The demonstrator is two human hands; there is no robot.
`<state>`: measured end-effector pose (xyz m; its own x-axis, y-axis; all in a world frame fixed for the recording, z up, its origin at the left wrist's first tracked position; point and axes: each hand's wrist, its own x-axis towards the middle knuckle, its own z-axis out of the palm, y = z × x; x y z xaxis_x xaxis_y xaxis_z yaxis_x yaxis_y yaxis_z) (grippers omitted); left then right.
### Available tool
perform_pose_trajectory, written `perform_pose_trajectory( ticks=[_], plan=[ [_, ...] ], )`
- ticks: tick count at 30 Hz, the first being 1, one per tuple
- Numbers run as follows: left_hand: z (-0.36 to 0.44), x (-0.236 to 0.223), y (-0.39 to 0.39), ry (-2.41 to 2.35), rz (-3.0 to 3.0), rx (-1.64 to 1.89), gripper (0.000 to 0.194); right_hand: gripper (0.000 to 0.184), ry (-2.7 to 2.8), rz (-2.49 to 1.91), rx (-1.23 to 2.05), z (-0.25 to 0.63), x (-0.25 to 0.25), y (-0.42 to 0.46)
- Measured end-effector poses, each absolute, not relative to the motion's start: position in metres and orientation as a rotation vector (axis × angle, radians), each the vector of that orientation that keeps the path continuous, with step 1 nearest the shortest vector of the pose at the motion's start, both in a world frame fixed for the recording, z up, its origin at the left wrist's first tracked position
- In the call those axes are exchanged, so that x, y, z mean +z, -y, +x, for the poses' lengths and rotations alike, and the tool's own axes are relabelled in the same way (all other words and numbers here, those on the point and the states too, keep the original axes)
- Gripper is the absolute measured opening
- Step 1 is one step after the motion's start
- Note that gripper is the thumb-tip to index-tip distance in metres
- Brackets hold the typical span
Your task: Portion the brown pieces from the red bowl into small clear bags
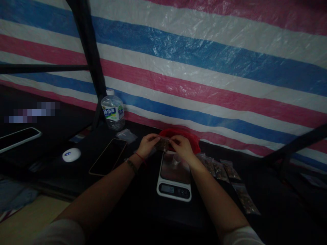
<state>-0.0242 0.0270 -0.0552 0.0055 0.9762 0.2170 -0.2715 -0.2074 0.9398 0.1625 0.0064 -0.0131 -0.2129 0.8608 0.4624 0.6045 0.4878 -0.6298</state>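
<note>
Between my two hands hangs a small clear zip bag [162, 144] with brown bits inside. My left hand [147, 146] pinches its top edge on the left, and my right hand [182, 147] pinches the top edge on the right. Just below the bag lies a white digital kitchen scale [174, 194] with a lit display. On the scale's plate stands a small clear cup [176, 159]. Behind my hands is a red plastic basin [195, 144], partly hidden by them. To the right of my right forearm lie several filled zip bags [231, 169] with similar brown contents.
A large clear plastic bottle [113, 114] stands at the back left, with empty clear bags [127, 135] beside it. A dark phone [108, 157], a white rounded device [72, 154] and a white-edged phone [19, 139] lie further left. Striped sheeting [204, 71] and a dark metal post [88, 44] rise behind.
</note>
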Motion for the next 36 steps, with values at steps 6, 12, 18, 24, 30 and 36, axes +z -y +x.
perform_pose_trajectory(
  ticks=[6,12,18,24,30,36],
  plan=[
    [-0.023,-0.058,-0.028,-0.857,1.155,1.445,0.028,0.012,1.914,-1.211,0.43,0.162,-0.01,-0.004],
    [-0.022,-0.058,-0.025,-0.826,1.163,1.424,0.028,0.011,1.921,-1.213,0.418,0.16,-0.009,-0.002],
    [-0.022,-0.053,-0.021,-0.872,1.399,1.36,0.026,0.009,1.93,-1.195,0.429,0.158,-0.012,-0.002],
    [-0.021,-0.052,-0.019,-0.938,1.596,1.398,0.022,0.011,2.054,-1.226,0.289,0.154,-0.014,-0.001],
    [-0.021,-0.056,-0.02,-0.976,1.808,1.391,0.02,0.012,2.117,-1.18,0.288,0.153,-0.01,0.002],
    [-0.02,-0.052,-0.015,-1.01,1.961,1.39,0.017,0.011,2.206,-1.204,0.215,0.153,-0.008,0.004]
  ],
)
